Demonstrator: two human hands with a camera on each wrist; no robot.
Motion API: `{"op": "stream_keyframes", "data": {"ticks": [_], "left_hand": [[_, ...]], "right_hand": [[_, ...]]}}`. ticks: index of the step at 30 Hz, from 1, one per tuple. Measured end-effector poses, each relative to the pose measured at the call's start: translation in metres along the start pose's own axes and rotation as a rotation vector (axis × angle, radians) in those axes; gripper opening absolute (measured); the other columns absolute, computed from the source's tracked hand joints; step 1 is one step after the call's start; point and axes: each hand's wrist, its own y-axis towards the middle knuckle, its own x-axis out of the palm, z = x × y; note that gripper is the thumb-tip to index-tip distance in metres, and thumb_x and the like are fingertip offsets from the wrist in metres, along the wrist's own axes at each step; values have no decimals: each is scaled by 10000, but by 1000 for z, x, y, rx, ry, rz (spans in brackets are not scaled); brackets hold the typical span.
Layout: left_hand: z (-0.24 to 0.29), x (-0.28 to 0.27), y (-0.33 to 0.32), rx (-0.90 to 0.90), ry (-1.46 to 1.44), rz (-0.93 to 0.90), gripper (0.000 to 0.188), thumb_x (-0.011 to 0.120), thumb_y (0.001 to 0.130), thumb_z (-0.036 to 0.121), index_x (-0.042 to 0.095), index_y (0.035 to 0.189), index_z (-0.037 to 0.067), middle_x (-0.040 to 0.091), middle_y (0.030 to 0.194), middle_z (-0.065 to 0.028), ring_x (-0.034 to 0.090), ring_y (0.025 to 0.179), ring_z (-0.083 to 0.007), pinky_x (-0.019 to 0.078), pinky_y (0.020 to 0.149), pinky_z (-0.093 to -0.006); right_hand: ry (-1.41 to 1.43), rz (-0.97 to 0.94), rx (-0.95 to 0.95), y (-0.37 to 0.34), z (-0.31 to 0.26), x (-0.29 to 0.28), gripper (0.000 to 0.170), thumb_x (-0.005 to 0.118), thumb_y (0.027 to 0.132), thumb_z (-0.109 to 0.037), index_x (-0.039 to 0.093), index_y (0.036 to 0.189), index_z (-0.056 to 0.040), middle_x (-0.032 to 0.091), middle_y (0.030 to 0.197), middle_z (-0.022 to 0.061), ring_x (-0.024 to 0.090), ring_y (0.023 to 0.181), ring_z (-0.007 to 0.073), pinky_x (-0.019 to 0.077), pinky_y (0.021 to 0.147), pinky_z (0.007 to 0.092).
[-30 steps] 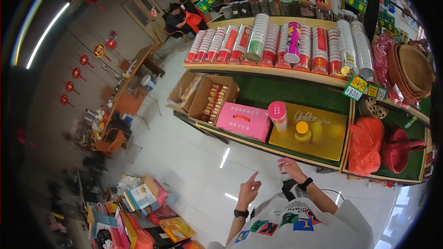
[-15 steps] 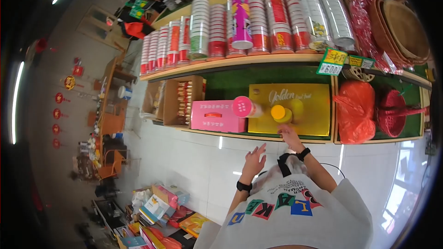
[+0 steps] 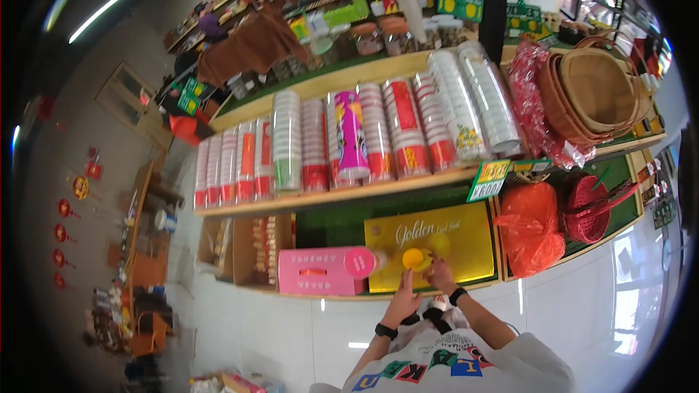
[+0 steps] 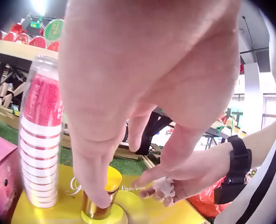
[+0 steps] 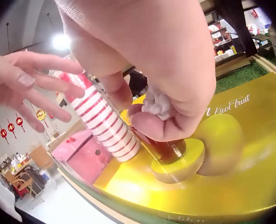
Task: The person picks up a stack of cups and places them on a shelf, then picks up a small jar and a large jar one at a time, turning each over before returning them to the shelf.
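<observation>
A small jar with a yellow lid (image 3: 413, 258) stands upright on the gold box (image 3: 466, 236). Crumpled white material (image 5: 157, 103) is pinched in my right hand (image 5: 152, 60), whose fingers are at the jar's lid; whether they touch it I cannot tell. My left hand (image 3: 400, 306) is on the jar's near side with fingers extended. In the left wrist view its fingers overlap the jar (image 4: 98, 203), but the right wrist view shows that left hand (image 5: 30, 88) apart from it, holding nothing. A clear-wrapped cup stack (image 4: 40, 144) stands left of the jar.
A pink box (image 3: 322, 280) and open cartons (image 3: 251, 251) lie left on the lower shelf. To the right are a red plastic bag (image 3: 530, 229) and a red basket (image 3: 586, 211). Wrapped cup stacks (image 3: 315, 149) line the upper shelf, whose wooden edge (image 3: 328, 202) runs above the gold box.
Both hands have moved forward from in front of the shelf to the jar. The head view has shifted, showing more of the area behind the upper shelf.
</observation>
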Motion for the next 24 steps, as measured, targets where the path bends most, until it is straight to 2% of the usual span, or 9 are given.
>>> {"op": "stream_keyframes", "data": {"ticks": [3,4,6,8,11,15,18,21,24], "left_hand": [[-39,18,24,23,31,82,947,704,873,213,106,1530,-114,264,1533,-394,321,1433,-484,343,1166,-449],[-43,16,32,39,93,96,945,702,872,220,109,1507,-152,277,1509,-410,366,1402,-489,354,1157,-438],[-53,16,47,17,21,37,935,690,876,212,102,1507,-150,289,1497,-411,368,1398,-490,356,1153,-441],[-42,3,63,-15,-180,-31,942,686,852,180,99,1517,-136,306,1468,-413,402,1343,-530,401,1108,-474],[-61,12,79,33,-10,-37,935,664,844,170,91,1527,-112,352,1422,-401,471,1270,-526,465,1033,-478],[-56,8,81,-85,-3,-118,932,651,821,157,103,1524,-114,360,1417,-399,471,1264,-536,466,1032,-484],[-66,10,80,-16,18,-93,923,641,821,152,104,1518,-126,348,1426,-403,468,1263,-544,461,1035,-489],[-86,17,79,98,28,-67,907,630,823,142,117,1533,-92,366,1443,-388,476,1266,-530,457,1036,-491],[-86,6,77,16,-9,-256,871,621,820,124,159,1538,-48,429,1422,-370,498,1254,-511,461,1022,-496]], "right_hand": [[-63,-3,39,8,-34,-9,816,855,687,-216,486,1400,-71,624,1255,201,582,1192,387,500,979,449],[-63,-39,74,13,-44,-9,819,850,685,-192,480,1406,-70,617,1265,208,557,1223,400,485,1010,455],[-47,-79,109,21,-50,-9,831,849,679,-169,474,1414,-78,610,1271,216,530,1254,412,468,1043,461],[-9,-87,103,28,-37,8,844,856,670,-170,475,1420,-96,612,1262,221,529,1257,409,464,1046,461],[-2,-76,118,33,-23,20,857,864,657,-169,482,1422,-122,608,1280,219,547,1236,417,472,1038,461],[-62,-11,51,28,-30,21,818,862,669,-181,514,1409,-145,596,1334,199,581,1207,412,495,1009,459],[-18,32,166,22,-35,25,823,877,663,-245,527,1404,-164,616,1312,202,601,1188,401,502,999,460],[-18,48,225,11,-47,16,827,886,652,-334,542,1387,-171,656,1236,217,640,1119,407,526,954,466],[-148,25,225,0,-55,9,826,880,654,-396,544,1372,-163,693,1133,222,673,1033,410,547,901,468]]}}
